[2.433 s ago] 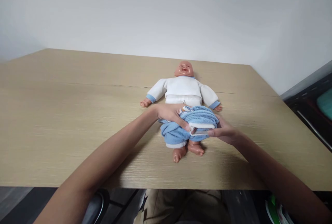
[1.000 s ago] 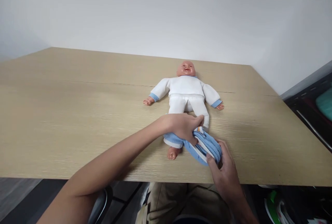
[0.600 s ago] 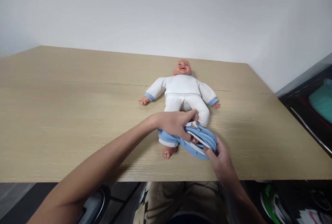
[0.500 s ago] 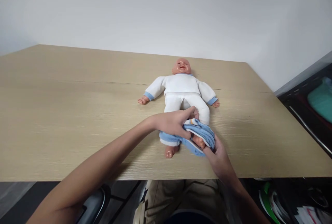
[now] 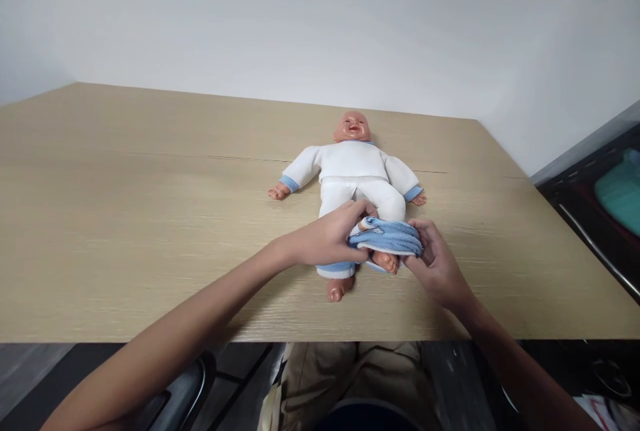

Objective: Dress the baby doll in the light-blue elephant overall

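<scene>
A baby doll (image 5: 353, 161) in a white top with blue cuffs lies face up on the wooden table, its feet towards me. Blue doll pants (image 5: 393, 238) with white trim are bunched around the lower leg on the right of the view, and that foot sticks out below them. A blue, white-edged part of them also circles the other ankle. My left hand (image 5: 337, 234) pinches the bunched cloth at its left side, some fingers hidden behind it. My right hand (image 5: 440, 268) grips its right side, thumb near the foot.
The table (image 5: 150, 231) has its front edge close to my lap. Behind it rises a white wall (image 5: 300, 24). A dark shelf or rack holding a green item (image 5: 620, 188) stands at the right. Below the left front edge is a chair (image 5: 185, 394).
The bunched pants have moved up the leg, away from me, and now sit more level around it. My right hand has risen with them; my left hand stays at their left side.
</scene>
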The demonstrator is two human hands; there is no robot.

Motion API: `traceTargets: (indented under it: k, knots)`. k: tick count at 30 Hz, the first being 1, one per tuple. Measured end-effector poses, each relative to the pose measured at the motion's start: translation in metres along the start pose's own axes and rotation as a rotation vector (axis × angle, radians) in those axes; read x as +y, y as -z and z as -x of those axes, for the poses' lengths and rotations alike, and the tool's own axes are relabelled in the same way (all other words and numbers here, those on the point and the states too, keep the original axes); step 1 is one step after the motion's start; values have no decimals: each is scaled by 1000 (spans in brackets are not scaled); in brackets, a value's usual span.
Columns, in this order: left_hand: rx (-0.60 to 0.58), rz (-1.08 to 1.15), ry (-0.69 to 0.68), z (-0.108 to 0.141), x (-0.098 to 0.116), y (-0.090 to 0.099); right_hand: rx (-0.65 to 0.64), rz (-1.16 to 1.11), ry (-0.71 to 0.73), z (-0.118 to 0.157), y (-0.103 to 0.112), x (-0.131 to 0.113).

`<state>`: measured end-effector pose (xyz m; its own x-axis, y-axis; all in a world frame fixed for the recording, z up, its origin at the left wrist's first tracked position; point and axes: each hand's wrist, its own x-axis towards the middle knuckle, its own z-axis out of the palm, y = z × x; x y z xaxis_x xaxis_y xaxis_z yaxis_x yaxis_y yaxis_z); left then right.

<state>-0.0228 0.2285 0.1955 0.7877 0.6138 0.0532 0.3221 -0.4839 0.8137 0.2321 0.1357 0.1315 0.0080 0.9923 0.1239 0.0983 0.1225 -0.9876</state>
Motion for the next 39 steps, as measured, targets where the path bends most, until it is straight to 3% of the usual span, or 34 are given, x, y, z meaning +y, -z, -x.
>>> traceTargets:
  k: [6,9,14,19,24,27,30,36,39]
  knots:
    - [63,135,-31,-2,-6,-2,-38,119,143,-26,8,-13]
    - [92,147,-39,-3,-10,0,-107,100,147,-39,11,-12]
    - [102,22,-34,-5,-12,1,-201,26,68,-52,17,-3]
    - [74,-191,-72,-3,-17,2,-285,70,35,-45,21,-3]
    - [64,-316,-188,10,-31,23,-363,145,63,-40,27,-10]
    - [99,-367,-209,21,-40,40,-311,156,125,-48,31,-11]
    - [153,-281,-182,23,-48,51,-215,137,134,-69,29,-11]
    - [409,48,-25,15,-72,45,-64,45,29,-109,6,-1]
    - [328,75,26,23,-84,40,-27,-27,-60,-107,-1,12]
